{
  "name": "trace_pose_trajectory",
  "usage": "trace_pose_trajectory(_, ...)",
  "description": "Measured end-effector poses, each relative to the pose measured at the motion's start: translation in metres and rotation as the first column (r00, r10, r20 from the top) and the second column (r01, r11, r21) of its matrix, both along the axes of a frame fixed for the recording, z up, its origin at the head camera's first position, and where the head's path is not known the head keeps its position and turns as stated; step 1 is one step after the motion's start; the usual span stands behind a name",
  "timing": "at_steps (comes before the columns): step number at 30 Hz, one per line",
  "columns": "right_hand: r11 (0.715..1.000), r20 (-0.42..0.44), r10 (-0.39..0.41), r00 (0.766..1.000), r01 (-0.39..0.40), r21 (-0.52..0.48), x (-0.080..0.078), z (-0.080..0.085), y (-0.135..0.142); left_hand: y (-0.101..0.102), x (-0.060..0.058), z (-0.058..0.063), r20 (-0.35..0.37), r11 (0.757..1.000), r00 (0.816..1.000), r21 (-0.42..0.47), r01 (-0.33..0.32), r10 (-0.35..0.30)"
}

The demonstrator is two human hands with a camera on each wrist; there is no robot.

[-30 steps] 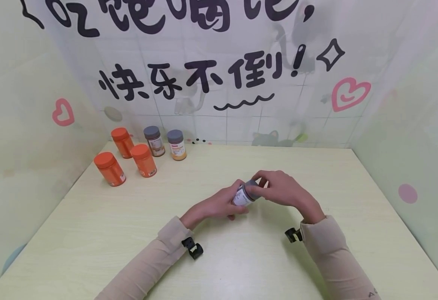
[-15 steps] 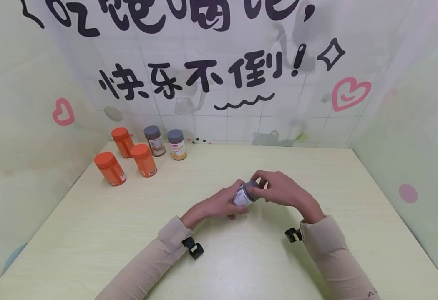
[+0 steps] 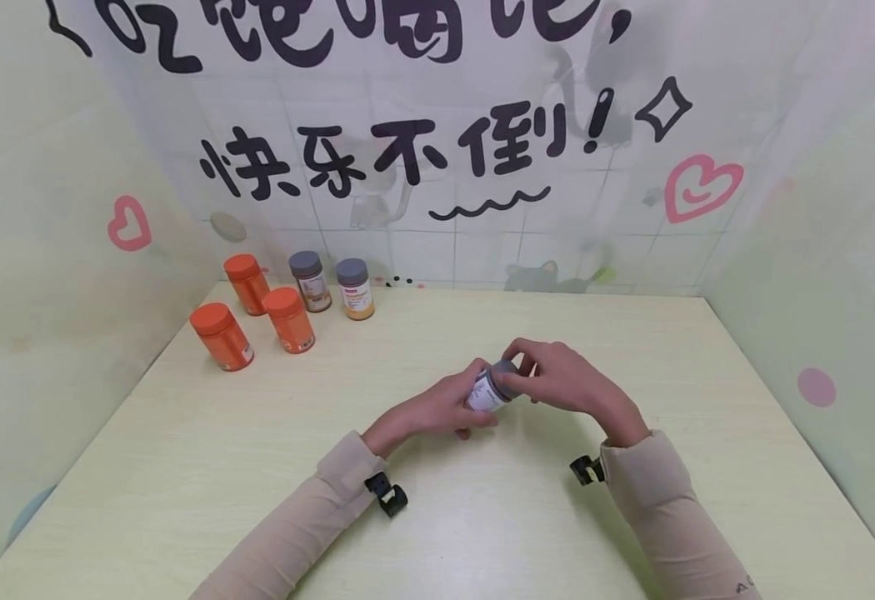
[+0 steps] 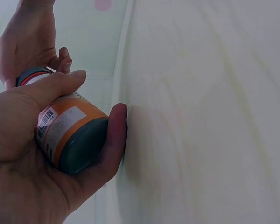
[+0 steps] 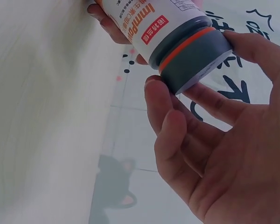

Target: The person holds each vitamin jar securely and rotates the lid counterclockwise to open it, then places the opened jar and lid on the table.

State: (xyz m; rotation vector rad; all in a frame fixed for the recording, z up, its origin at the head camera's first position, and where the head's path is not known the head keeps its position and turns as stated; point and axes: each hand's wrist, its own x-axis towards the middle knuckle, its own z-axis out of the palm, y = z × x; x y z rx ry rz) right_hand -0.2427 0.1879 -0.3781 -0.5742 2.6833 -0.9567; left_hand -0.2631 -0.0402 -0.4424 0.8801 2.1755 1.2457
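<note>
My left hand (image 3: 441,406) grips a supplement bottle (image 3: 485,393) round its body, above the middle of the table. The bottle is tilted, its cap end toward my right hand (image 3: 568,377). In the left wrist view my thumb and fingers wrap the bottle (image 4: 60,122), whose label is orange and white and whose base is dark. The right wrist view shows the grey cap (image 5: 198,60) pinched between my right thumb and fingers. An orange band (image 5: 184,45) shows between the cap and the bottle's dark neck.
At the back left of the table (image 3: 437,533) stand several orange jars (image 3: 223,337) with orange lids. Two grey-capped bottles, a darker one (image 3: 312,283) and a white-and-yellow one (image 3: 355,292), stand beside them. A printed curtain (image 3: 422,250) closes off the back.
</note>
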Motion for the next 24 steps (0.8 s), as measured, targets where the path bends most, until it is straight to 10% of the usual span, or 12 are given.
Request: trace_pose_trajectory(24, 0.999, -0.063, -0.021, 0.998, 0.023, 0.028, -0.0004, -0.0009, -0.0018, 0.0001, 0.0012, 0.0007, -0.013, 1.000, 1.000, 0.004, 0.010, -0.010)
